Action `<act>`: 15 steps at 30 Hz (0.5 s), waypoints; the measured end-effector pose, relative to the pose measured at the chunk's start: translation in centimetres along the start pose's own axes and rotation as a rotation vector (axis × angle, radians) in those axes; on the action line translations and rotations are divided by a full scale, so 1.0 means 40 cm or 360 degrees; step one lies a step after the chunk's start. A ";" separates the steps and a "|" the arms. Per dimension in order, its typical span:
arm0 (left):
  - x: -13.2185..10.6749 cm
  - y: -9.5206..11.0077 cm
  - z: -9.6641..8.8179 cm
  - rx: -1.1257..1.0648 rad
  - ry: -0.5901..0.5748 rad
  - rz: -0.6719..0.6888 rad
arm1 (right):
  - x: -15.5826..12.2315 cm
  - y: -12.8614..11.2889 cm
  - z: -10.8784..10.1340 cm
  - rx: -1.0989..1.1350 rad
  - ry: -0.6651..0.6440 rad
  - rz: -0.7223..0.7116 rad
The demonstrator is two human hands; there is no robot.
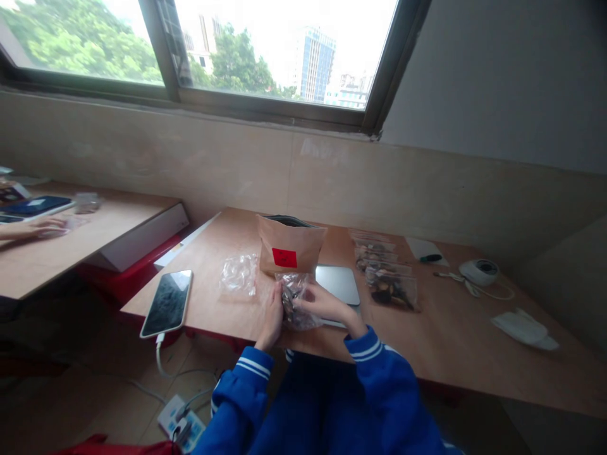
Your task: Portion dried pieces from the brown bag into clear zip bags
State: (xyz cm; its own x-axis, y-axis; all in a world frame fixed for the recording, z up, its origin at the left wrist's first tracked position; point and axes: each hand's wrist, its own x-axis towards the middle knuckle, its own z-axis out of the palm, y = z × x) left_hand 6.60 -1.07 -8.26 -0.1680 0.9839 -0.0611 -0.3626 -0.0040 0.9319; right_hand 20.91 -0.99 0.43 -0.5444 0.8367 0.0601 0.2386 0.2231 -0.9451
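Observation:
My left hand is closed round the left side of a clear plastic bag with small dark pieces in it. My right hand reaches to the same bag from the right, its fingers at the bag's upper part; what they pinch is too small to tell. Just behind the bag stands an open brown paper pouch with a red label. A silver flat device, perhaps a scale, lies partly behind my right hand. Left of the pouch rests a clear plastic bag pile.
Several filled clear bags lie in a row to the right. Farther right are a white dome camera with its cable, a white wrapping and a dark tool on paper. A charging phone overhangs the left edge. Another person's hand is at the neighbouring table.

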 end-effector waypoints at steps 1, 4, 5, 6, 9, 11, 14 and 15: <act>0.000 0.000 0.000 -0.0013 0.0025 -0.0002 | 0.005 -0.001 -0.010 0.0099 -0.0122 0.0050; 0.000 0.007 0.005 -0.0012 0.0072 0.0054 | 0.020 -0.014 -0.037 0.0175 -0.0356 0.0118; -0.001 0.009 0.007 -0.0009 0.0063 0.0073 | 0.025 -0.019 -0.042 0.0131 -0.0385 0.0096; -0.001 0.010 0.007 -0.0008 0.0049 0.0078 | 0.029 -0.024 -0.043 0.0068 -0.0379 0.0065; -0.001 0.004 0.007 -0.0024 0.0062 0.0063 | 0.036 -0.025 -0.025 -0.0114 -0.0211 0.0022; 0.000 -0.003 0.006 -0.0065 0.0116 0.0061 | 0.037 -0.017 -0.004 -0.0165 -0.0088 0.0002; 0.003 -0.012 0.004 -0.0176 0.0120 0.0017 | 0.034 -0.009 0.019 -0.0168 -0.0013 -0.0082; 0.003 -0.012 0.004 -0.0200 0.0108 -0.0017 | 0.032 -0.011 0.021 -0.0168 0.0003 -0.0112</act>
State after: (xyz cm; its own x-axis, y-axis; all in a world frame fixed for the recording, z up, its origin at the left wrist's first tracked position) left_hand 6.90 -0.93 -8.65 -0.2238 0.9696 -0.0990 -0.4757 -0.0200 0.8794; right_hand 19.41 -0.44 0.65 -0.5614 0.8179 0.1259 0.2829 0.3326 -0.8996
